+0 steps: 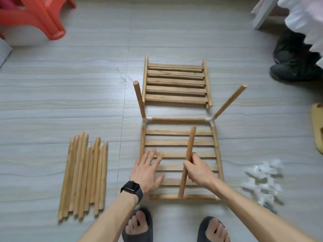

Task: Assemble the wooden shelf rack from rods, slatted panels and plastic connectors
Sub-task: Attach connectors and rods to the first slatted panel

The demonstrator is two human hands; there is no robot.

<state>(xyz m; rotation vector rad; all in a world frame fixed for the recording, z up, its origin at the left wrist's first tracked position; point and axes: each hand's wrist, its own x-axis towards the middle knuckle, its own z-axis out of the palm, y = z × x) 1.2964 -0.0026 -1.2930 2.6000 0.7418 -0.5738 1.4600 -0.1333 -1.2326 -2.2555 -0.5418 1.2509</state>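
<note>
We count one slatted panel (180,154) framed by rods on the floor, two upright rods (139,99) at its far corners, two white connectors (146,120) there, and a stack of spare panels (176,82) beyond. Our right hand (199,170) closes its fingers around one rod (187,161) above the panel; our left hand (146,170) spreads open fingers over its left side. Roughly ten loose rods (83,175) lie left of it, a connector pile (262,182) right.

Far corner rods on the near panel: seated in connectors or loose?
Seated. Both corner rods stand up out of the white connectors at the panel's far corners.
</note>
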